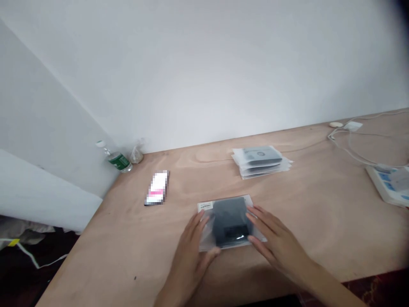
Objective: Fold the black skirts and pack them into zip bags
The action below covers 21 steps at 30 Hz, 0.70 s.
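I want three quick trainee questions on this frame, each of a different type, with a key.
1. True or false: the bottle has a green label.
2. What lies between the left hand and the right hand?
a) the phone
b) a dark item in a clear sleeve
c) the white cable
3. Which is nearer the back wall: the dark item or the stack of sleeved items?

Key:
1. True
2. b
3. The stack of sleeved items

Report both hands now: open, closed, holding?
Left hand: open, fingers at the left side of the sleeved packet.
Right hand: open, fingers at its right side; no closed grip visible.
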Available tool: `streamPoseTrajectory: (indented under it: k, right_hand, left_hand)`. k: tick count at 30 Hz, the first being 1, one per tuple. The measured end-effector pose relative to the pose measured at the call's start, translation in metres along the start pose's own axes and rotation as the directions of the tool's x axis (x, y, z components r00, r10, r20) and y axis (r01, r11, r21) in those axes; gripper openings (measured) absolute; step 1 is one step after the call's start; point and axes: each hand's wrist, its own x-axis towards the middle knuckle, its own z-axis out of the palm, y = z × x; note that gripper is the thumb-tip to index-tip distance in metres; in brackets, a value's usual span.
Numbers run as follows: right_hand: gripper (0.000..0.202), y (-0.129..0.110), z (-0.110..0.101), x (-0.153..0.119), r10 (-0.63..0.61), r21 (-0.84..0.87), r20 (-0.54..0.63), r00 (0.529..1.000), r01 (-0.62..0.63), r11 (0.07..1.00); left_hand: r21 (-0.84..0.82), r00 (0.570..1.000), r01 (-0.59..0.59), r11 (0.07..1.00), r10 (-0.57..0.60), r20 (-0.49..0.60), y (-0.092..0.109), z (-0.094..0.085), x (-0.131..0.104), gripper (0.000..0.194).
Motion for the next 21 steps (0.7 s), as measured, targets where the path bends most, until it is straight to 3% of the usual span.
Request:
streamPoseTrajectory:
  k: [4,8,21]
  right_hand:
    - [0.049,-0.017,0.041,0.034,-0.053,-0.111,0.021,0.998,0.055,0.992]
    - [0.058,-0.008,0.066,0.042,-0.074,-0.206,0.102,0.992,0.094,0.974]
    - [0.082,0.002,0.068,0.033,0.083,-0.171,0.131,0.988,-0.06,0.983]
  left_hand:
    - [0.093,0.993,-0.116,0.989,0.114,0.029,0.019,0.045,0.032,0.07]
    - [0.131,0.991,-0.131,0.983,0.125,0.053,0.015,0.075,0.042,0.083]
    - [0.116,0.993,0.004,0.993,-0.018,0.115,0.001,0.076,0.035,0.086]
